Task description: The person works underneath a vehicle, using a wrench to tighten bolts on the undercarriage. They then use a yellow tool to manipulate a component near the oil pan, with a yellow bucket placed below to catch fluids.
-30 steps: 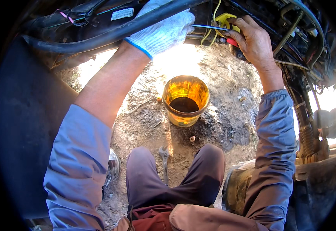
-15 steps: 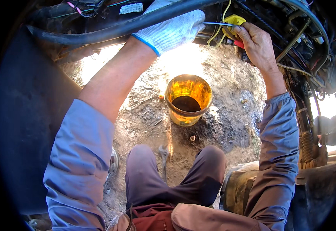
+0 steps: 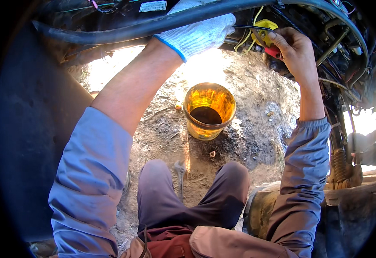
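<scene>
1. Reached with both arms toward the machinery across the top of the view, presumably to work on parts at their mounting place.
2. Closed the left hand (image 3: 201,36), in a white knitted glove with a blue cuff, on one end of a slim dark rod (image 3: 244,27); passed behind a thick black hose (image 3: 123,35), probably for lack of a freer way in. Could not make out every finger there.
3. Pinched the rod's other end between thumb and fingers of the bare right hand (image 3: 299,53), likely for finer feel without a glove. Held it thus nearly level between both hands, apparently to steady it from two sides.
4. Had a yellow plastic-looking piece (image 3: 264,26) just behind the rod's right end, near thin yellow wires (image 3: 256,16). Saw a red piece (image 3: 274,52) beside the right palm; could not tell gripped from merely near.
5. Had a bucket (image 3: 200,131) upright on the dirt beyond the knees, seemingly to contain its dark liquid (image 3: 206,115) clear of the legs.
6. Had an open-ended wrench (image 3: 180,174) lying on the ground between the knees, perhaps for easy reach; touched it with neither hand.
</scene>
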The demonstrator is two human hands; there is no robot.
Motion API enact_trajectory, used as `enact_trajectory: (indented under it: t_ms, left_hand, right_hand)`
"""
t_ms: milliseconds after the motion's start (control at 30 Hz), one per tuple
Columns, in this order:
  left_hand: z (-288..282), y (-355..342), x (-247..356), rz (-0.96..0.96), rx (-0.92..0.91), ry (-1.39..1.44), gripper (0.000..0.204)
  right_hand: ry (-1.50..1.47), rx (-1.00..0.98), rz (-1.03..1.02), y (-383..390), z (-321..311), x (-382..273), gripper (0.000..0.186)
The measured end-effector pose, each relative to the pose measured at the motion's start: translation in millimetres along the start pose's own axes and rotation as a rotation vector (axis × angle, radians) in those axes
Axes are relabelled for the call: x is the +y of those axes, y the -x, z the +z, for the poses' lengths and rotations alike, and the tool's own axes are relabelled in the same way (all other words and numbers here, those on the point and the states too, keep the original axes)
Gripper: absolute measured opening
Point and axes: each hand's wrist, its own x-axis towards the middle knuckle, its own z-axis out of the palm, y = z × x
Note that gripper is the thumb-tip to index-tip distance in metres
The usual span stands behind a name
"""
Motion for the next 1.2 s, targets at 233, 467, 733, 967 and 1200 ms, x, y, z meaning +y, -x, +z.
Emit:
enact_trajectory:
  t_ms: [233,467,733,967,1200]
  left_hand:
    - [12.3,-6.4,-36.1,-0.158,-0.181,1.804,0.015]
    - [15.9,-5.2,-25.1,-0.164,-0.030,1.834,0.021]
    - [41.4,-6.8,-42.4,0.073,0.221,0.285,0.012]
    - [42.4,-4.2,-61.7,0.068,0.183,0.182,0.005]
    - [28.1,-0.2,-29.7,0.093,0.224,-0.065,0.003]
  right_hand:
    - [-0.150,0.018,0.232,1.0,17.9,-1.6,0.012]
    - [-0.296,-0.060,0.201,6.0,6.6,-9.0,0.017]
    - [0.180,0.118,-0.307,32.6,6.5,-0.1,0.017]
    - [0.013,0.011,-0.124,18.4,8.5,-14.3,0.014]
    - [0.248,-0.166,0.048,-9.0,-3.6,-5.8,0.028]
